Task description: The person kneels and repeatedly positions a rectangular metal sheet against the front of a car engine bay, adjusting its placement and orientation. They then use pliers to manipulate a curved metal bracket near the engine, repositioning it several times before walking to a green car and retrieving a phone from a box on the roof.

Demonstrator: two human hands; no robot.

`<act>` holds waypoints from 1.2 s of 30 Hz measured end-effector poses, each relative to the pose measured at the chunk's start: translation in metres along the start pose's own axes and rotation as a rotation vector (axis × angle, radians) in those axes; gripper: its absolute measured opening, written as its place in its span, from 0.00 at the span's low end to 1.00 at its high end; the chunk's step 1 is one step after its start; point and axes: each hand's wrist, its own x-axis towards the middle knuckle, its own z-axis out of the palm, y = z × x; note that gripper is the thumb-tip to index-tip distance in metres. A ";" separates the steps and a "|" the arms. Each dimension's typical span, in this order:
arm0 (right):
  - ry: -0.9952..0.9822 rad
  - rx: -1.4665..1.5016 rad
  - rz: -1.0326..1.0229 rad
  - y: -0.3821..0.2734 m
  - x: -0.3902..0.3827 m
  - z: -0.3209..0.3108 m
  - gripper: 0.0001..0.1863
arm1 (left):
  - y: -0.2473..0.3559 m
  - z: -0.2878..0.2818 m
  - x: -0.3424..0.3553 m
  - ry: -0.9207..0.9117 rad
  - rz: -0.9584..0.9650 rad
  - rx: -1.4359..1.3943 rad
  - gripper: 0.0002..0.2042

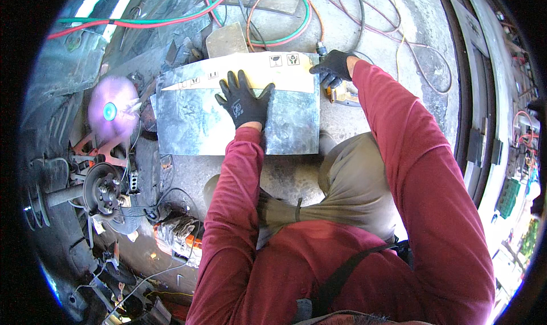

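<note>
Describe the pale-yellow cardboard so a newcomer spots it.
Find the grey rectangular metal sheet just above centre. Across its far part lies the pale-yellow cardboard, tapering leftward to a point. Black boxed symbols set it apart from the bare metal.

Over the near corners of the metal sheet (194,125) a hand can pass, but the left hand (245,101) covers its middle, the right hand (333,68) and yellow power tool (342,95) crowd its far-right corner, and hoses (142,24) run beyond the far edge.
</note>
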 end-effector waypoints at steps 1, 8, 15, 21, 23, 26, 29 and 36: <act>0.007 0.006 0.004 -0.001 -0.002 0.001 0.20 | 0.000 0.000 0.000 0.005 -0.002 -0.009 0.52; 0.043 -0.027 -0.012 -0.004 -0.011 0.006 0.21 | -0.006 0.001 -0.002 0.025 0.017 -0.068 0.52; 0.030 -0.027 0.000 -0.004 -0.013 0.011 0.20 | -0.015 -0.001 -0.006 0.006 0.058 -0.108 0.52; 0.054 -0.041 0.010 -0.005 -0.018 0.014 0.20 | -0.017 -0.003 -0.009 0.017 0.074 -0.138 0.51; 0.060 -0.051 0.017 -0.005 -0.019 0.014 0.20 | -0.017 -0.003 -0.009 0.010 0.076 -0.138 0.51; 0.068 -0.057 0.014 -0.006 -0.019 0.015 0.20 | -0.017 -0.001 -0.008 0.051 0.090 -0.113 0.50; 0.078 -0.067 -0.008 -0.006 -0.017 0.015 0.18 | -0.017 0.000 -0.008 0.050 0.084 -0.097 0.50; 0.111 -0.132 0.016 -0.007 -0.017 0.016 0.20 | -0.016 -0.004 -0.007 0.010 0.063 -0.115 0.50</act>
